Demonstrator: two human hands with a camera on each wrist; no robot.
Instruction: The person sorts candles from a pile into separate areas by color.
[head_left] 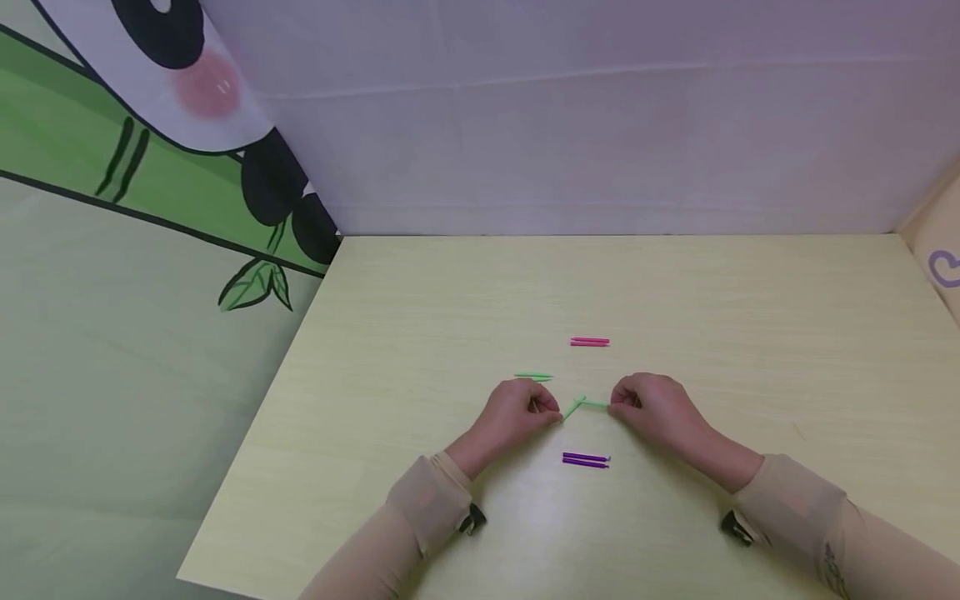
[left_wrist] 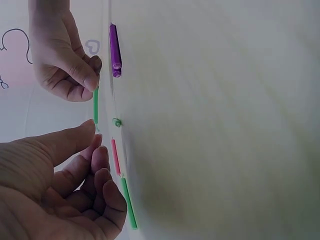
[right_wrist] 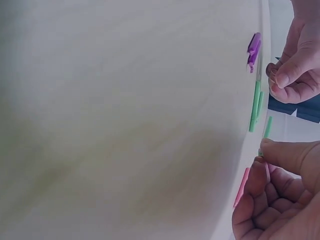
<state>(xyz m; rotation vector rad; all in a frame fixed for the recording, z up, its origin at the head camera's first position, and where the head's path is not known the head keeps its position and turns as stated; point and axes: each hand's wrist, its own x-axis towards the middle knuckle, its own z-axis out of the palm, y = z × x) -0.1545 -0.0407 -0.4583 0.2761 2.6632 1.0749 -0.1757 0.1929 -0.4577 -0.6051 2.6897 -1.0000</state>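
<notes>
My right hand (head_left: 660, 408) pinches one end of a thin green candle (head_left: 596, 405) between thumb and finger; in the left wrist view this held candle (left_wrist: 96, 107) points down from the fingertips. Just left of it, another green candle (head_left: 573, 408) lies slanted, its lower end beside my left hand (head_left: 517, 412). Both wrist views show the left hand (left_wrist: 65, 185) loosely curled, nothing visible between thumb and finger. Two green candles (head_left: 533, 375) lie behind the left hand, partly covered by it.
Two pink candles (head_left: 590, 342) lie side by side farther back on the pale wooden table (head_left: 412, 308). Nearer me are two purple candles (head_left: 585, 460). A pale lilac cloth wall (head_left: 562, 150) rises behind the table, and a printed panda-and-bamboo cloth (head_left: 150, 167) hangs at the left.
</notes>
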